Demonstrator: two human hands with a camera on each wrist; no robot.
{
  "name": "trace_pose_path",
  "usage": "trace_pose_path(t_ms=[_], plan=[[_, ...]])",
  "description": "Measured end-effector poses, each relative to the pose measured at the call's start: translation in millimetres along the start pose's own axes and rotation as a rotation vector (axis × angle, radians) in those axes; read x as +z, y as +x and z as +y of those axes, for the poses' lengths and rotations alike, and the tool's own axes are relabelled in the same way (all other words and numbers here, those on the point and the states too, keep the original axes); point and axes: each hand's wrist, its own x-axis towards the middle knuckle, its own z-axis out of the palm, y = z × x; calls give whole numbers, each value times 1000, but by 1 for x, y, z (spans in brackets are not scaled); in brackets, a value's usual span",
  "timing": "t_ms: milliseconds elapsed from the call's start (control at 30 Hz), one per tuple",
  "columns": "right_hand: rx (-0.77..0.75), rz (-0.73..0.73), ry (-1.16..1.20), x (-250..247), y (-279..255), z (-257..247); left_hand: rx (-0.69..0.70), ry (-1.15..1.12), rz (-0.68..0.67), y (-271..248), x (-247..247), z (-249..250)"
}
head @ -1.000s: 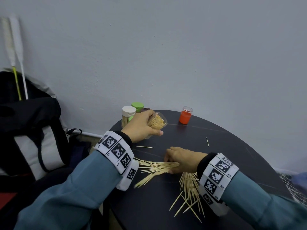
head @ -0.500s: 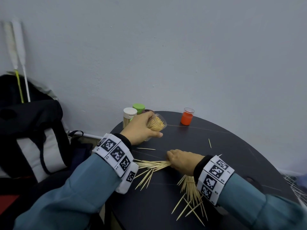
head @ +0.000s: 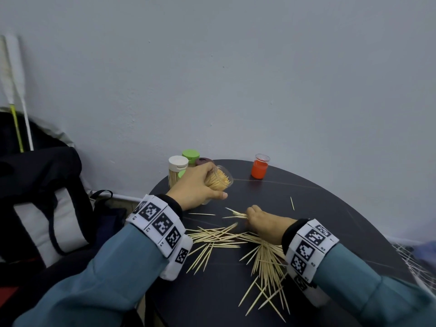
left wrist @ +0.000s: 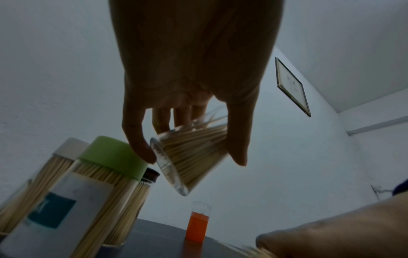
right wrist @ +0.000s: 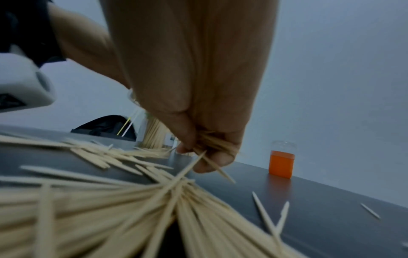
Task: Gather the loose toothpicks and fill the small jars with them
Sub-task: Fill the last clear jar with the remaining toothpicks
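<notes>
You are tilting the clear jar (head: pixel 218 181) in your curled left hand (head: pixel 193 186) while your right hand (head: pixel 264 224) is pinching a light, stiff, slippery bundle (head: pixel 236 214) of toothpicks mid-length.

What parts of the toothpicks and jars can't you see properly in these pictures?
- Head view: the left hand covers most of the clear jar it holds.
- Head view: the dark-lidded jar is mostly hidden behind that hand.
- Right wrist view: the near loose toothpicks are blurred; uncountable.
- Head view: the right hand hides how many toothpicks it pinches.
</notes>
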Motion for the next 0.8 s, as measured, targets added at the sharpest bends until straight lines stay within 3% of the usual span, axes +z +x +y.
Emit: trace_pose_path(t_ms=[133, 300, 433, 633, 700, 800], plan=[[78, 41, 217, -4, -1, 13, 14, -5, -12, 1, 2, 1], [44, 99, 535, -9, -7, 28, 63, -58, -48, 3, 7, 5], [-33, 328, 950, -25, -9, 24, 72, -58, -70, 4, 12, 4], [-276, 754, 1518, -65, -3, 5, 65, -113, -116, 3, 19, 2], [-335, 827, 1652, -75, -3, -6, 59, -137, -138, 2, 21, 1], [-357, 847, 1665, -76, 0, -22, 50, -172, -159, 1, 21, 2]])
